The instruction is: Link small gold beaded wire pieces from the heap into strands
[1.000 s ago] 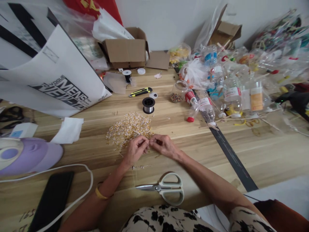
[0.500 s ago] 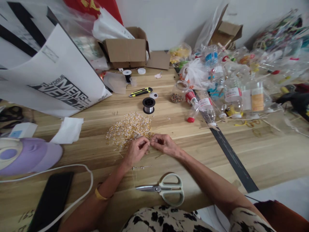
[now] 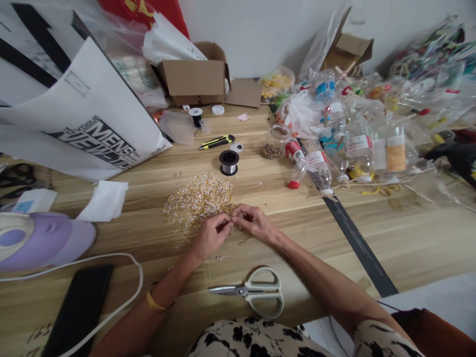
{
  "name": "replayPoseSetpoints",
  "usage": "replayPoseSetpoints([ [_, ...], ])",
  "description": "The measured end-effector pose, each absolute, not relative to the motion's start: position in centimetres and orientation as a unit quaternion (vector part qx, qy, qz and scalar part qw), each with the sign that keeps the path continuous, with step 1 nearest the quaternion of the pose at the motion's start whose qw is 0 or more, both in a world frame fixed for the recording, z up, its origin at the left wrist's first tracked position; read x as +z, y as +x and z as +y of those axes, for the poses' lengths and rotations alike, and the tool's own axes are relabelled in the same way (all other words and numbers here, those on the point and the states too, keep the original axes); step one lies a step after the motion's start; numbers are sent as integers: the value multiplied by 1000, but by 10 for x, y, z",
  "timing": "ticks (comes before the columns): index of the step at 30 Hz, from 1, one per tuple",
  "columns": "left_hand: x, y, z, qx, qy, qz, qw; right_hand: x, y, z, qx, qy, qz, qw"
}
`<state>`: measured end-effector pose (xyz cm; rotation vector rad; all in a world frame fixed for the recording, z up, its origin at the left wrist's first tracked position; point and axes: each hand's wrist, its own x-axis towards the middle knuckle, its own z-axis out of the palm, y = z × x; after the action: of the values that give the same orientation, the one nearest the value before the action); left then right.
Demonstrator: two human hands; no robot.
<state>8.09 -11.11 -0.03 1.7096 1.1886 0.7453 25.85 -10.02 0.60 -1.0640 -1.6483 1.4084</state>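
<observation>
Fingertips of my left hand [image 3: 212, 233] and my right hand [image 3: 253, 221] meet in a pinch at the near right edge of a heap of gold and clear beads [image 3: 199, 198]. Whatever they pinch is too small to name. Both hands are closed. Below my left hand, a short beaded chain [image 3: 220, 258] lies on the wooden table, with thin thread trailing from it. Scissors [image 3: 247, 291] with pale handles rest nearer my body, blades pointing left. Beyond the heap stands a black spool of thin wire [image 3: 229, 162].
A yellow-black box cutter [image 3: 216, 142], a jar of small beads [image 3: 276, 141] and a dark spool [image 3: 195, 118] sit farther back. Plastic bottles [image 3: 320, 163] crowd the right. On the left are a large paper bag [image 3: 92, 109], a phone [image 3: 80, 307] and a white cable [image 3: 139, 275].
My left hand has shifted slightly right and downward, its fingertips closer against those of my right hand. The other things lie where they were.
</observation>
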Motion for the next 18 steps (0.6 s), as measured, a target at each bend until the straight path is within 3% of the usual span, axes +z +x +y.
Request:
replayPoseSetpoints([
  [18, 14, 85, -106, 343, 490, 471, 648, 11, 258, -100, 584, -392, -621, 346],
])
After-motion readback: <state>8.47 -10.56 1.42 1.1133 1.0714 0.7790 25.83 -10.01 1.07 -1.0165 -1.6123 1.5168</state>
